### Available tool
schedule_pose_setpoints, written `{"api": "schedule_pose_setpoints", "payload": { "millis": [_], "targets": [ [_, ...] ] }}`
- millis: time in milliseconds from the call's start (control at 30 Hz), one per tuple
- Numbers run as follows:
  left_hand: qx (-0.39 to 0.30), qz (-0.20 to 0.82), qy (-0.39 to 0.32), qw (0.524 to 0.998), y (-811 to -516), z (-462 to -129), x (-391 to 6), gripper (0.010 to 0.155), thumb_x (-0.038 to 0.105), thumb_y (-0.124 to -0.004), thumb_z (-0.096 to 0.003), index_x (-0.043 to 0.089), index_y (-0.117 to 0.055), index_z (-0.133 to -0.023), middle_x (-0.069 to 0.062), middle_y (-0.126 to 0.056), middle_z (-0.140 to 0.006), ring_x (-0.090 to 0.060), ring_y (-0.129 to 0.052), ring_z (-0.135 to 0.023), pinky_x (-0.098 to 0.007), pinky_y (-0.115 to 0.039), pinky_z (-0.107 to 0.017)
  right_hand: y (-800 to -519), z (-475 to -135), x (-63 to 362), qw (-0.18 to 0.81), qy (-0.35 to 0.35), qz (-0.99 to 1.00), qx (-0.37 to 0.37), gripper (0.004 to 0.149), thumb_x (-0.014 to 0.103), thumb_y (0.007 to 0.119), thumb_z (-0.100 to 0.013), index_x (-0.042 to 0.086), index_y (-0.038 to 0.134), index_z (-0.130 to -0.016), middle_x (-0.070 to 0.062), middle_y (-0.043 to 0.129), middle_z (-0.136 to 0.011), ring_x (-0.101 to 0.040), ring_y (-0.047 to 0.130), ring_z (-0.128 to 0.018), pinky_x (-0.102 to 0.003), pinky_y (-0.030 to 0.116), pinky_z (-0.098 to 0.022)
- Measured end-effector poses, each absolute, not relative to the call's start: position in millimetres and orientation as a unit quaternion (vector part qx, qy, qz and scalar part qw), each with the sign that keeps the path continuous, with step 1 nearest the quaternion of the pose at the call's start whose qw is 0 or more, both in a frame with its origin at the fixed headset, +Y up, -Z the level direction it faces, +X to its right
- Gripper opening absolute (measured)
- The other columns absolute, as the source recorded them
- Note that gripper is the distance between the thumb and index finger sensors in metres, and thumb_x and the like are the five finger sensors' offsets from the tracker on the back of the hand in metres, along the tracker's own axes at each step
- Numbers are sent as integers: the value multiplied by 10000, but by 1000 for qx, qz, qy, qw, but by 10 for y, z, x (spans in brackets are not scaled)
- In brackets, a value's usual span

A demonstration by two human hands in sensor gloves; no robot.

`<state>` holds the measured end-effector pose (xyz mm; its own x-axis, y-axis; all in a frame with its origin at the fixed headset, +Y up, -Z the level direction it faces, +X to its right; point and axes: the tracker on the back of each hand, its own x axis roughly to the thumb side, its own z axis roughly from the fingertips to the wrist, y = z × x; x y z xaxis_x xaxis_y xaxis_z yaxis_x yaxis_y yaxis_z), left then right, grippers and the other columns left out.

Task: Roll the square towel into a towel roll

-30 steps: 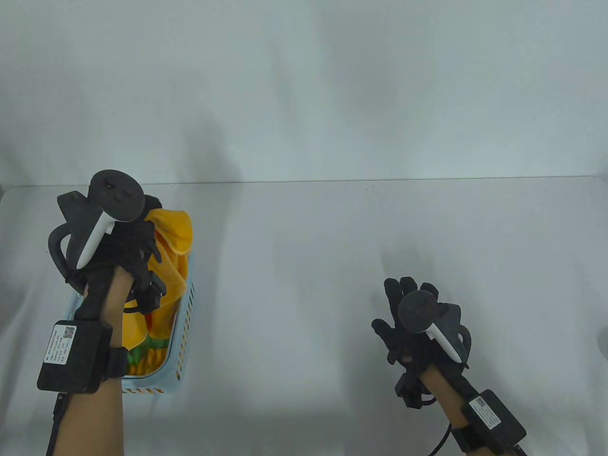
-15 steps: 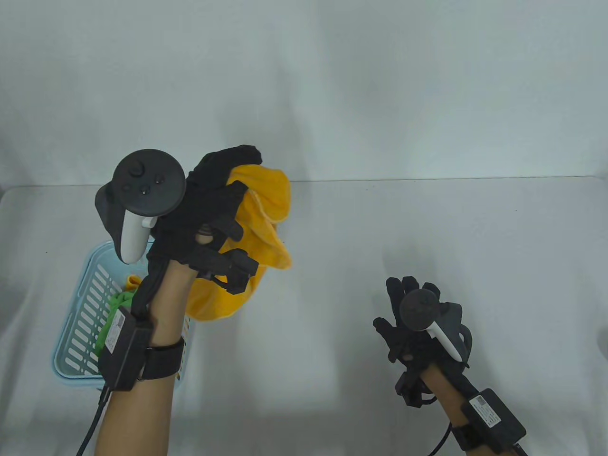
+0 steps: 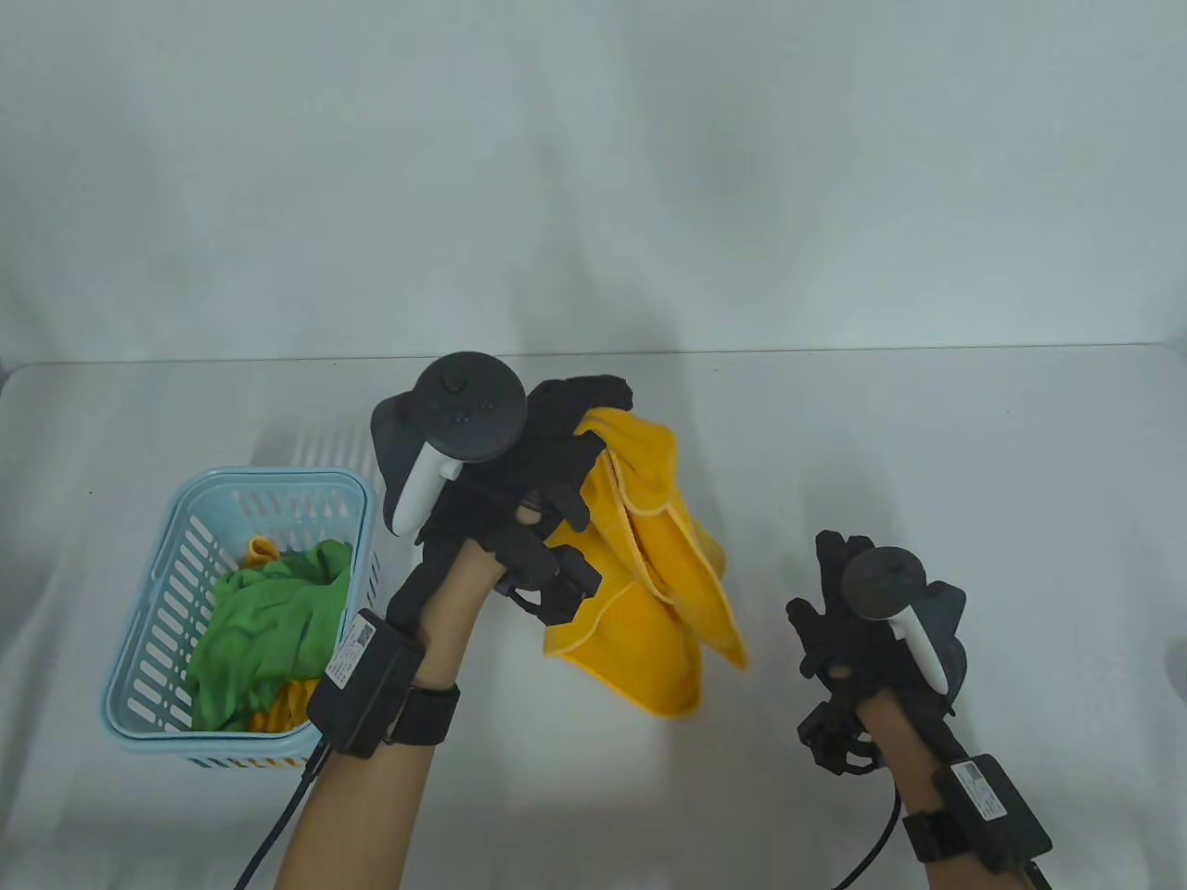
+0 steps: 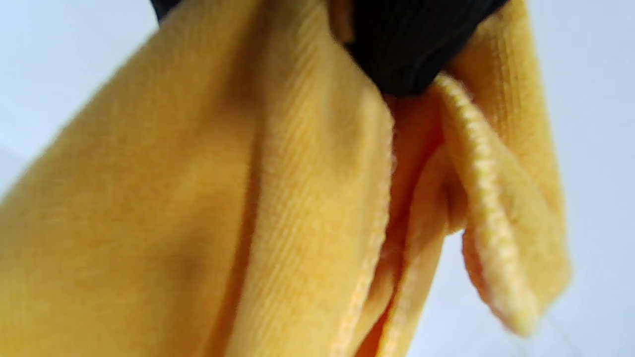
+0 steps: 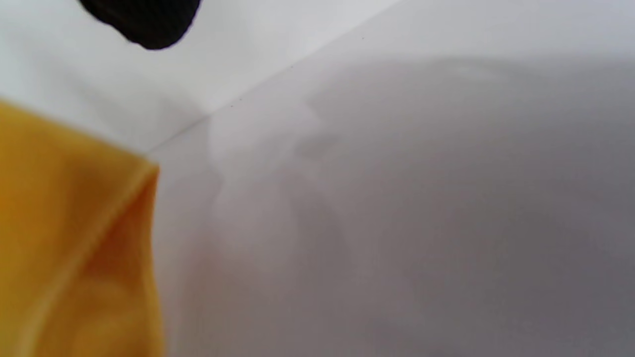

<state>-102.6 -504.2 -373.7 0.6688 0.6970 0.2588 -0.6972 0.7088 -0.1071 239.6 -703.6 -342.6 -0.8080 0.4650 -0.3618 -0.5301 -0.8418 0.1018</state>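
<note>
Left hand (image 3: 547, 464) raised above the white counter (image 3: 927, 482), grip pinched round the top of the yellow towel (image 3: 649, 603); towel hangs crumpled in loose folds, centre of the counter, lower corner near the surface, contact not resolvable. Right hand (image 3: 858, 621) low at right, just beside the towel, holding nothing, fingers extended and relaxed. Blue basket (image 3: 158, 556) at left holds a green cloth (image 3: 269, 621) over more yellow fabric.

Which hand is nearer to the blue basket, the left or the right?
Left. The left hand holds the yellow towel just right of the blue basket; the right hand is farther right.
</note>
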Motion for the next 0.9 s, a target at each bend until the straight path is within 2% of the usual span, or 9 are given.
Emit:
{"api": "schedule_pose_setpoints", "payload": {
  "millis": [200, 333, 533, 900],
  "targets": [
    [-21, 376, -135, 916, -5564, -3689, -1058, 494, 270, -788, -429, 354, -758, -915, 41, -838, -911, -115, -1056, -562, -394, -863, -555, -7022, -3416, 2354, 259, 97, 949, -154, 763, 562, 678, -380, 490, 193, -964, 148, 167, -1130, -317, 94, -1085, -632, 207, -753],
    [-22, 386, -129, 913, -5756, -3608, -1169, 496, 271, -790, -428, 345, -760, -918, 33, -839, -911, -121, -1057, -560, -397, -863, -551, -7000, -3401, 2273, 249, 90, 954, -137, 765, 566, 678, -378, 487, 196, -966, 147, 168, -1132, -318, 106, -1087, -632, 217, -753],
    [2, 400, -117, 909, -5877, -3467, -1349, 496, 282, -793, -428, 340, -761, -919, 26, -844, -906, -120, -1059, -550, -395, -867, -542, -6991, -3371, 2137, 235, 85, 962, -109, 764, 568, 678, -376, 481, 205, -969, 145, 186, -1133, -322, 133, -1088, -630, 240, -752],
    [14, 430, -94, 898, -5894, -3342, -1541, 491, 300, -796, -426, 326, -769, -915, 16, -856, -887, -119, -1062, -516, -394, -873, -519, -6998, -3274, 1768, 237, 100, 966, -32, 758, 565, 689, -370, 462, 247, -977, 136, 264, -1134, -331, 241, -1091, -624, 316, -750]
  ]
}}
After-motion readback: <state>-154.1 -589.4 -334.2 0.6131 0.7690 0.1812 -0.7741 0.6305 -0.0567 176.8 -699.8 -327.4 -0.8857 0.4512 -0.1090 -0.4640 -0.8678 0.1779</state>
